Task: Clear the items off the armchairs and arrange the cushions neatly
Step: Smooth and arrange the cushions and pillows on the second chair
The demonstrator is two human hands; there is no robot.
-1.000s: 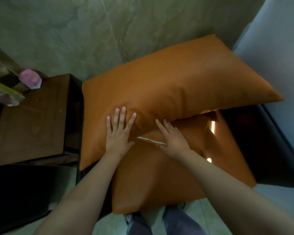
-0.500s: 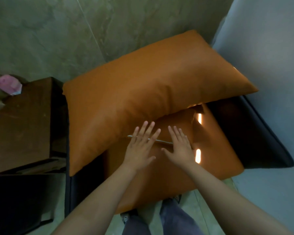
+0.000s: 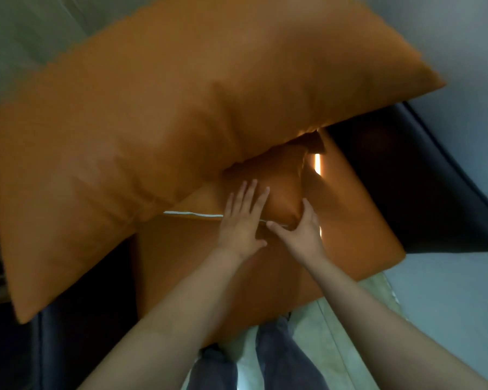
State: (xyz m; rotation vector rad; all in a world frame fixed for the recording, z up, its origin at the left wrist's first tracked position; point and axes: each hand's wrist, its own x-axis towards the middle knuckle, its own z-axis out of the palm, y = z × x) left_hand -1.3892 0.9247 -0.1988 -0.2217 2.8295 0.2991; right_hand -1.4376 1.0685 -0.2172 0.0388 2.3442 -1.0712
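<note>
A big orange back cushion (image 3: 181, 114) leans across the upper part of the dark armchair (image 3: 434, 192). Under it a smaller orange cushion (image 3: 279, 190) with a white zip edge rests on the orange seat cushion (image 3: 181, 257). My left hand (image 3: 243, 220) lies flat, fingers spread, on the front of the smaller cushion. My right hand (image 3: 304, 229) curls around that cushion's right corner, thumb in front and fingers behind it.
The armchair's dark arms flank the seat at left (image 3: 76, 333) and right. A pale wall (image 3: 462, 52) rises on the right, a greenish marbled wall (image 3: 26, 29) behind. My legs (image 3: 265, 361) stand on the tiled floor by the seat's front edge.
The view has closed in on the chair and the side table has left the frame. My right hand went from flat on the seat to gripping the smaller cushion's corner; my left hand moved beside it.
</note>
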